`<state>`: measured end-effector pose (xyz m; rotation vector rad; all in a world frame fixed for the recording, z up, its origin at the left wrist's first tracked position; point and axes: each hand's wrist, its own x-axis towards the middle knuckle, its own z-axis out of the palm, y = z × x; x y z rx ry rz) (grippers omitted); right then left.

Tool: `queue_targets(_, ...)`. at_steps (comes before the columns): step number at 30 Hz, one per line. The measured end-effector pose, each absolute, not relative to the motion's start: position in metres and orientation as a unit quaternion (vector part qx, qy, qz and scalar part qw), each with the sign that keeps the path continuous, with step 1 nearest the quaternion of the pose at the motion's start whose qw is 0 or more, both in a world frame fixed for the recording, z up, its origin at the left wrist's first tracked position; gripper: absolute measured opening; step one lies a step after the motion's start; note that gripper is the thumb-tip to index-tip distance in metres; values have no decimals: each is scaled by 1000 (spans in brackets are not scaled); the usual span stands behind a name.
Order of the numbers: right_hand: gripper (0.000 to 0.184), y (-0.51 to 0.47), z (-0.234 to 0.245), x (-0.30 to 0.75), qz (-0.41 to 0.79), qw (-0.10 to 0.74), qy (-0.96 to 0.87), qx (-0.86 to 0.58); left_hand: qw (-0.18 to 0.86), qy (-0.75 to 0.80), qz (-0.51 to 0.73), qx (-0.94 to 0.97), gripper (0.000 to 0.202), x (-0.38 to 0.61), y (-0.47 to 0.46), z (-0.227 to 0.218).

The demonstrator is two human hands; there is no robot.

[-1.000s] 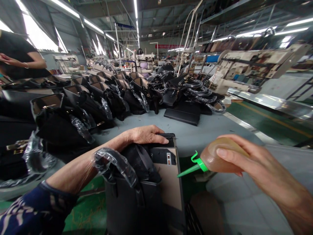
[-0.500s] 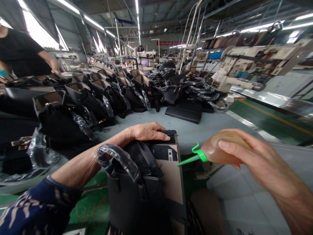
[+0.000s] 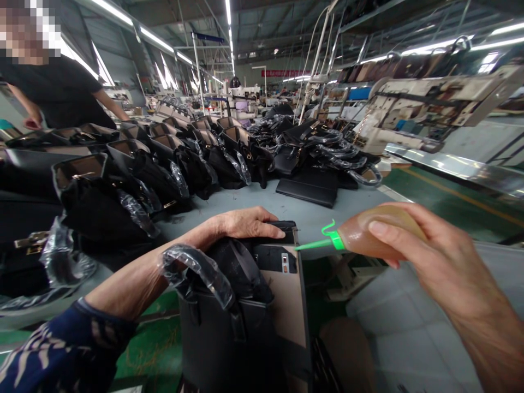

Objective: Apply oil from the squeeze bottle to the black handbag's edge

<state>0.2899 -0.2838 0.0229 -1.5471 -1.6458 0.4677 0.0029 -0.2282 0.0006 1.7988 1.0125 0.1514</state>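
My left hand grips the top edge of a black handbag, its thumb lying on the folded black edge and its other fingers partly hidden behind. The bag's handle is wrapped in clear plastic. A beige board panel lies exposed along the bag's right side, with a small metal plate near its top. My right hand is closed around a squeeze bottle of amber liquid, held on its side. The bottle's green nozzle points left, its tip at the panel's upper right edge.
Rows of black handbags stand on the grey table to the left. More wrapped bags pile up behind a flat black piece. A sewing machine is at the right. A person in black stands at the far left.
The nozzle tip has moved up along the panel's right edge, and the bottle is now more level. My left hand stays in place. The person at the far left has shifted rightward.
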Motion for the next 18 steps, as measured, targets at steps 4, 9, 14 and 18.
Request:
queue_targets(4, 39, -289, 20, 296, 213, 371, -664, -613, 522, 419, 68, 740, 41, 2, -227, -1)
queue_targets(9, 40, -301, 15, 306, 230, 337, -689, -599, 529, 431, 73, 727, 41, 3, -227, -1)
queue_targets(14, 43, -309, -2, 313, 385, 272, -672, -572, 527, 434, 74, 727, 41, 4, -227, 2)
queue_targets(18, 48, -310, -21, 321, 488, 344, -573, -561, 525, 436, 81, 726, 41, 3, -224, 0)
